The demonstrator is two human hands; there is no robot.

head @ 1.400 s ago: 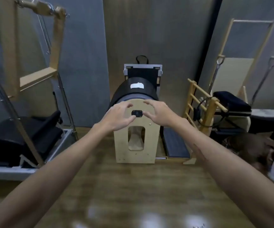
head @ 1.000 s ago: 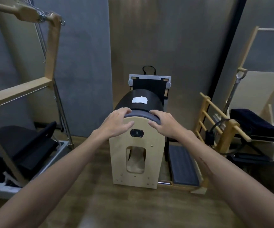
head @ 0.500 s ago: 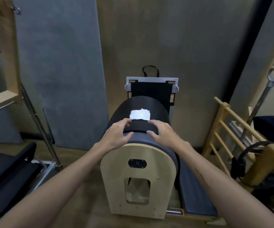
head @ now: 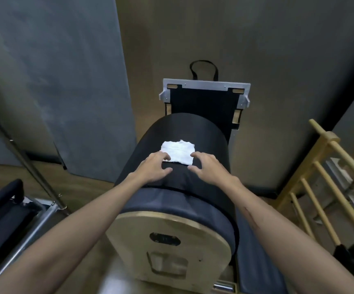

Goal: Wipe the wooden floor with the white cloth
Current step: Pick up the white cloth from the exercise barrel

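Note:
A small white cloth (head: 179,152) lies flat on top of a black padded barrel (head: 210,136) with a light wooden end panel. My left hand (head: 153,167) rests on the barrel, its fingertips touching the cloth's near left corner. At the cloth's near right corner hovers my right hand (head: 207,167), fingers spread, holding nothing. The wooden floor (head: 82,187) shows to the left of the barrel and below my left arm.
A metal-framed black panel (head: 203,96) stands behind the barrel against the wall. A wooden ladder frame (head: 324,177) is on the right. A black padded bench with a metal rail and a slanted pole (head: 23,158) is on the left.
I have moved closer to the barrel. Both hands slid from the barrel's front edge up its top to the white cloth.

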